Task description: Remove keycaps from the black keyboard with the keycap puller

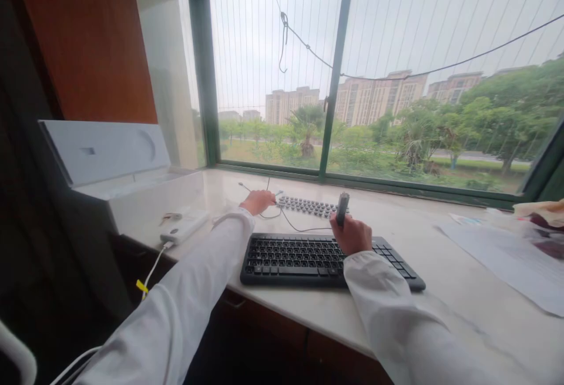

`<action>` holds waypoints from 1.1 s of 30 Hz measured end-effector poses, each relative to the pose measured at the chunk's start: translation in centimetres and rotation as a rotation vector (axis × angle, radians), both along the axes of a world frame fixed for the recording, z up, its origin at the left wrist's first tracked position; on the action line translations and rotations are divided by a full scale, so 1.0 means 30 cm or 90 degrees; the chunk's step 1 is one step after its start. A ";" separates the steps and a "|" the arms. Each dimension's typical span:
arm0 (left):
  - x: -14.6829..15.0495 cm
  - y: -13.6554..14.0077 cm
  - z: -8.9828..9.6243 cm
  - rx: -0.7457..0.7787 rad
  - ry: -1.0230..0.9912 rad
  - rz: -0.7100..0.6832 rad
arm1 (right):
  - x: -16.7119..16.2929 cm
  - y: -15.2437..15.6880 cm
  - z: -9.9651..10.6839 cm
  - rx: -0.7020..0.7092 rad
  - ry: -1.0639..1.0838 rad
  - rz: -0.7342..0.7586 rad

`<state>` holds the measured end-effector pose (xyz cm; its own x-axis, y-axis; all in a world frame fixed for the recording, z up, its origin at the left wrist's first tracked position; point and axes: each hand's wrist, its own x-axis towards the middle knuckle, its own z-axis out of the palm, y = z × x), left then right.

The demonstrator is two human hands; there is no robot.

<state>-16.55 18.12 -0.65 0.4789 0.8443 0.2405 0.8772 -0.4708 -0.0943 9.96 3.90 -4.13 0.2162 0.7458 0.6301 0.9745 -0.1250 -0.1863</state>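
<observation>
My right hand (352,234) is closed around a dark stick with a grey end (342,207), held upright above the right part of the black keyboard (299,270). Many key positions on the keyboard are bare of caps; the right block and part of the bottom row still carry theirs. Behind it, loose keycaps (308,205) lie in rows on the counter. At the left end of those rows is my left hand (258,202), its fingers pinched together by a thin dark cable (304,230). Whatever those fingertips hold is too small to tell.
An open white box (154,197) stands at the left, lid raised. In front of it lies a white power strip (183,227) with a plugged-in cord. Papers (502,258) and a plastic bag (540,229) lie at the right. A green-framed window (326,138) borders the counter's back.
</observation>
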 end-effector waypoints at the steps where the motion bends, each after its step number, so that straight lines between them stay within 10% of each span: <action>1: 0.014 0.030 -0.006 -0.002 0.019 -0.002 | -0.005 0.002 -0.003 0.002 -0.006 0.013; 11: 0.071 0.176 -0.057 -0.025 0.135 -0.065 | -0.023 -0.010 -0.001 0.029 -0.031 0.076; 33: 0.091 0.148 -0.102 -0.015 0.136 -0.070 | -0.051 -0.003 -0.014 0.021 -0.033 0.123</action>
<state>-13.83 22.56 -3.70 0.6059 0.7887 0.1043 0.7820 -0.5663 -0.2604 8.42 3.82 -4.55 0.0368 0.7493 0.6612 0.9882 0.0711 -0.1355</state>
